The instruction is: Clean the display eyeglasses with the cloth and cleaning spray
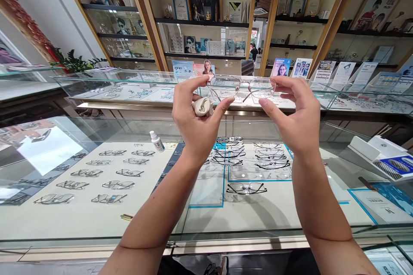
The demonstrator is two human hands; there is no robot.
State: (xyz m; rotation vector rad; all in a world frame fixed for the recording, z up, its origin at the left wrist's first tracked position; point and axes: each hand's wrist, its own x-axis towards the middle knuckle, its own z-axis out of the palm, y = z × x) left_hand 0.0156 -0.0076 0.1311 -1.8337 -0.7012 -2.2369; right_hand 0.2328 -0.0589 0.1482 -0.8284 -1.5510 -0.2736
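A pair of thin-rimmed eyeglasses (244, 84) is held up at chest height between both hands, lenses facing away and temple arms slanting down. My left hand (196, 111) pinches its left side with thumb and index finger. A rolled pale cloth (203, 106) is tucked in the curled fingers of that same hand. On the other side, my right hand (298, 111) grips the right rim near the hinge between thumb and fingers. Beneath the hands, a dark-framed pair of glasses (247, 188) lies alone on the glass counter, nearer to me than several other frames (229, 154).
A white spray bottle (157, 142) stands on the glass counter (206, 227) at left. Inside the case, several glasses (86, 172) lie in rows. At right sits a white and blue box (387, 154). A second glass showcase (135, 81) runs behind, before wall shelves (200, 20).
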